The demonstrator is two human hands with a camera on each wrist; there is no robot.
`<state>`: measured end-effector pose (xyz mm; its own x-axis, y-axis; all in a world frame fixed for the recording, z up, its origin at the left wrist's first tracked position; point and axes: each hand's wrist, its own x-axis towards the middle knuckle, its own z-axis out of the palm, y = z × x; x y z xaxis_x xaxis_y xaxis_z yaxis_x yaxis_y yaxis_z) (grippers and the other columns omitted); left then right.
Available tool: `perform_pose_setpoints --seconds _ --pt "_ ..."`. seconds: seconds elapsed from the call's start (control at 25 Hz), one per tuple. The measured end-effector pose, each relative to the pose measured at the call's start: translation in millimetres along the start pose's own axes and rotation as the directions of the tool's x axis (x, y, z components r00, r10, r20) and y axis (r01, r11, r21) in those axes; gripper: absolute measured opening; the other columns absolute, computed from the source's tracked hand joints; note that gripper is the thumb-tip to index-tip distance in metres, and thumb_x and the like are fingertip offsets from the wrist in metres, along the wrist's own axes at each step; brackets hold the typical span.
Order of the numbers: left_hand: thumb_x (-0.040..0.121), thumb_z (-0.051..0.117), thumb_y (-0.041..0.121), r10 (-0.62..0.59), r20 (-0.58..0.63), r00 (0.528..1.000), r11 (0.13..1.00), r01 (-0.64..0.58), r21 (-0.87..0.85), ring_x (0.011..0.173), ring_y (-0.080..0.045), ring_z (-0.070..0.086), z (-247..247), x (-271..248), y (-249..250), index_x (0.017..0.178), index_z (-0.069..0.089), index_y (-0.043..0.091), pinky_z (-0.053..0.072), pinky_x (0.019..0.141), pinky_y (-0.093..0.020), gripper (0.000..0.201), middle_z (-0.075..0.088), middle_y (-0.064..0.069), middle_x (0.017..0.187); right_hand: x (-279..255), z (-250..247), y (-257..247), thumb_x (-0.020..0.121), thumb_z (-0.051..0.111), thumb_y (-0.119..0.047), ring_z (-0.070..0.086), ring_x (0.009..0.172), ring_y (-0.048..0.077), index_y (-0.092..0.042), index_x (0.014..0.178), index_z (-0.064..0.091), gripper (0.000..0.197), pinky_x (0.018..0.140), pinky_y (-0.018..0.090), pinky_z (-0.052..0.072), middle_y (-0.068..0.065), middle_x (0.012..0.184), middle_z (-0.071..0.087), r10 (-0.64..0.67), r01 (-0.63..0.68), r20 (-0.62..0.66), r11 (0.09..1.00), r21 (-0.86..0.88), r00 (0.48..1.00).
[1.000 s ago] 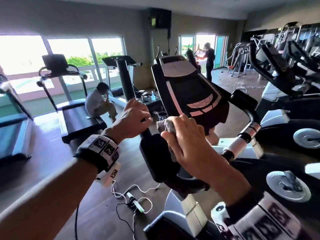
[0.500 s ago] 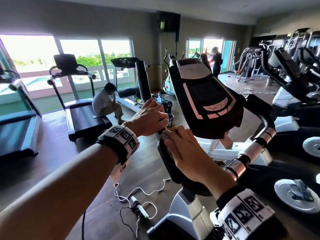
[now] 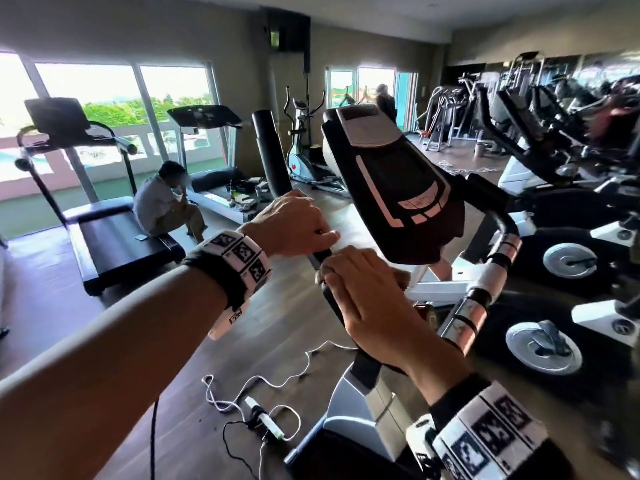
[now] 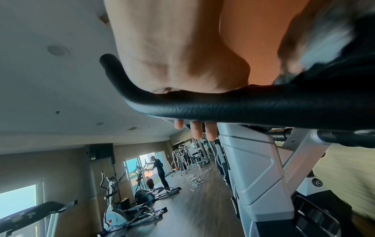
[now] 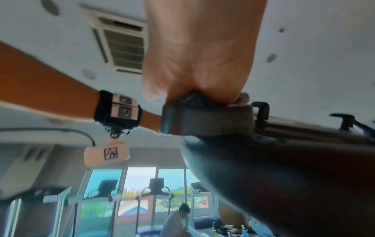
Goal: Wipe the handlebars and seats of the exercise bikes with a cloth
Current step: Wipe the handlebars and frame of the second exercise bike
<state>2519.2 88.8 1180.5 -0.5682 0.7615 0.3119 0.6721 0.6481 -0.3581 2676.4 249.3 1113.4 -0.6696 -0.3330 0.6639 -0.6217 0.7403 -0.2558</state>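
Handlebar [image 3: 273, 161], a padded black tube with pebbled skin, runs up and away from my left hand [image 3: 294, 226], whose grip wraps it. My right hand [image 3: 367, 303] sits just below, touching, its grip pressing the grey cloth [image 3: 323, 268] onto the bar; the cloth barely shows.

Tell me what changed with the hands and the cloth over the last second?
The right hand flattened onto the cloth, which bulged above the fingers before and now barely shows. The head camera swung left, so the whole scene shifted right. The left hand still grips the same handlebar, just above the right.
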Motion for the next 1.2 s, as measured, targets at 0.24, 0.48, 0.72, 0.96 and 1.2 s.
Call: perform_pose_setpoints --seconds 0.24,0.48,0.72,0.96,1.2 --pt "0.089 0.011 0.062 -0.019 -0.051 0.999 1.000 0.018 -0.011 0.081 -0.016 0.057 7.7 -2.9 0.3 0.062 0.057 0.023 0.033 0.100 -0.039 0.066 0.067 0.009 0.069 0.6 -1.5 11.5 0.108 0.032 -0.031 0.051 0.100 0.022 -0.019 0.111 0.060 0.031 0.095 0.042 0.042 -0.004 0.108 0.056 0.122 -0.121 -0.023 0.992 0.022 0.992" --pt "0.090 0.013 0.059 -0.005 -0.102 0.995 1.000 0.002 -0.031 0.078 -0.013 0.053 8.5 -3.5 1.2 0.062 0.056 0.028 0.032 0.097 -0.036 0.060 0.065 0.011 0.068 0.8 -7.8 17.9 0.109 0.032 -0.032 0.052 0.103 0.020 -0.021 0.114 0.060 0.030 0.096 0.041 0.041 -0.006 0.108 0.058 0.046 -0.048 0.031 0.998 0.035 0.998" --pt "0.092 0.018 0.055 0.003 -0.162 0.987 0.999 -0.011 -0.045 0.073 -0.013 0.052 8.0 -3.5 6.1 0.056 0.044 0.030 0.033 0.094 -0.037 0.052 0.063 0.011 0.063 1.6 -2.2 2.3 0.109 0.030 -0.032 0.053 0.104 0.020 -0.021 0.106 0.060 0.032 0.097 0.042 0.040 -0.007 0.107 0.058 -0.034 0.037 0.056 0.998 -0.052 0.998" --pt "0.092 0.014 0.060 -0.008 -0.105 0.994 0.999 0.003 -0.048 0.083 -0.011 0.053 7.7 -5.0 5.3 0.072 0.070 0.030 0.032 0.099 -0.036 0.067 0.068 0.014 0.073 1.5 -5.9 8.3 0.108 0.028 -0.047 0.028 0.149 0.002 -0.056 0.146 0.040 0.041 0.119 0.026 0.025 -0.012 0.160 0.037 0.195 -0.208 0.077 0.946 0.250 0.978" --pt "0.092 0.014 0.056 -0.004 -0.123 0.992 0.999 -0.001 -0.040 0.079 -0.010 0.048 8.0 -6.0 5.2 0.071 0.071 0.025 0.029 0.099 -0.035 0.068 0.070 0.011 0.073 1.0 4.2 -5.8 0.102 0.020 -0.053 0.022 0.152 0.008 -0.022 0.155 0.041 0.065 0.125 0.039 0.023 -0.001 0.163 0.036 0.314 -0.313 0.066 0.950 -0.021 0.947"
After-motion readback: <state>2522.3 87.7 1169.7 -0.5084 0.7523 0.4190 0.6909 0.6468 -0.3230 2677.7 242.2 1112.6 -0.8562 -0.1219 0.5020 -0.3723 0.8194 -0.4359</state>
